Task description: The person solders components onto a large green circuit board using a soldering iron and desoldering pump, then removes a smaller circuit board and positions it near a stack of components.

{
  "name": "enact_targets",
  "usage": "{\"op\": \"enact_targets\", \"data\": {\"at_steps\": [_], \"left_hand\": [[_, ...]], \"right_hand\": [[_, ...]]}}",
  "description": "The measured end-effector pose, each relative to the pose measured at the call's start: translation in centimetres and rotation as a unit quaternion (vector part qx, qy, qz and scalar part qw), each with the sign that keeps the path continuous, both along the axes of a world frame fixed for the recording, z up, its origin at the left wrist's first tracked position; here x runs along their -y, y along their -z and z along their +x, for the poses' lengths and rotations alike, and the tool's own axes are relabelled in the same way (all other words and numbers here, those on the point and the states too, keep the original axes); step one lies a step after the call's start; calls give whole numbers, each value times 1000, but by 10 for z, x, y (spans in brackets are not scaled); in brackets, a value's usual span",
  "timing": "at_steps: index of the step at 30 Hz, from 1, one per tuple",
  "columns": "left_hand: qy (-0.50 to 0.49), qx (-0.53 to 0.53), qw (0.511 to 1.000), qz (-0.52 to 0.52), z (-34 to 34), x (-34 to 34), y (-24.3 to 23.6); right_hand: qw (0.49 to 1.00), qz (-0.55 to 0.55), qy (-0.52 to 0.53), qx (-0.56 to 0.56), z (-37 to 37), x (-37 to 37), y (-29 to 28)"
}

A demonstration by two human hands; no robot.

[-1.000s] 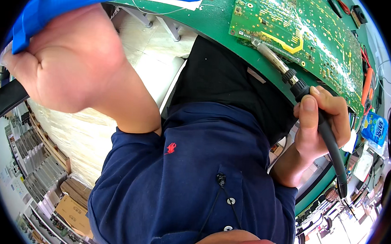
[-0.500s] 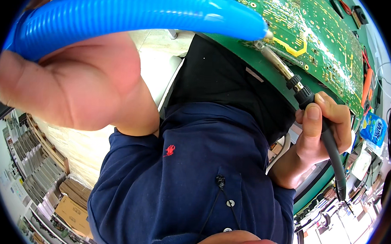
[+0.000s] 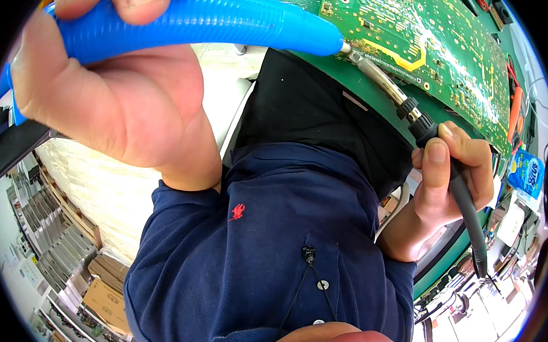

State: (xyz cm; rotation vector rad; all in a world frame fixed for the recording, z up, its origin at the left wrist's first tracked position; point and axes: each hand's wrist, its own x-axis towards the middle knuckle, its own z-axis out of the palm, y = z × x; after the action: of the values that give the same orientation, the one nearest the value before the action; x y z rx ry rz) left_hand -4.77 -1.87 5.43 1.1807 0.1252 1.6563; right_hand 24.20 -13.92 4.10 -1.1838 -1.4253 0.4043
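My left hand point(image 3: 118, 97) fills the upper left, shut around a blue ribbed desoldering pump point(image 3: 219, 22). The pump's pale tip points right and meets the lower edge of a green circuit board point(image 3: 426, 37). My right hand point(image 3: 448, 178) grips the black handle of a soldering iron point(image 3: 388, 84). The iron's metal tip reaches up-left to the same spot on the board, touching or almost touching the pump's nozzle. The board lies on a green mat point(image 3: 375, 105). The iron's black cable point(image 3: 473, 235) hangs down from my right hand.
My navy shirt point(image 3: 271, 244) and dark trousers point(image 3: 313, 111) fill the middle. Shelves with stacked boxes point(image 3: 68, 266) show at the lower left. An orange-handled tool point(image 3: 514, 108), a blue packet point(image 3: 527, 173) and cluttered bench items point(image 3: 495, 290) lie along the right rim.
My left hand has swung the blue pump to the right until its tip meets the iron's tip at the board. My right hand has held the iron nearly still.
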Motion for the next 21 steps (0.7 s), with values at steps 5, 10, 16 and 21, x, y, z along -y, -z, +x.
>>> {"op": "enact_targets", "data": {"at_steps": [5,10,16,21], "left_hand": [[-20,-13,1000,8,2,1,1],[-14,-12,1000,3,1,-3,3],[2,35,999,5,19,-4,10],[31,-4,999,-11,8,-13,8]], "right_hand": [[1000,-7,-4,-7,0,1,-2],[1000,-7,2,0,1,0,1],[1000,-20,18,2,2,1,0],[999,-21,24,2,3,2,0]]}}
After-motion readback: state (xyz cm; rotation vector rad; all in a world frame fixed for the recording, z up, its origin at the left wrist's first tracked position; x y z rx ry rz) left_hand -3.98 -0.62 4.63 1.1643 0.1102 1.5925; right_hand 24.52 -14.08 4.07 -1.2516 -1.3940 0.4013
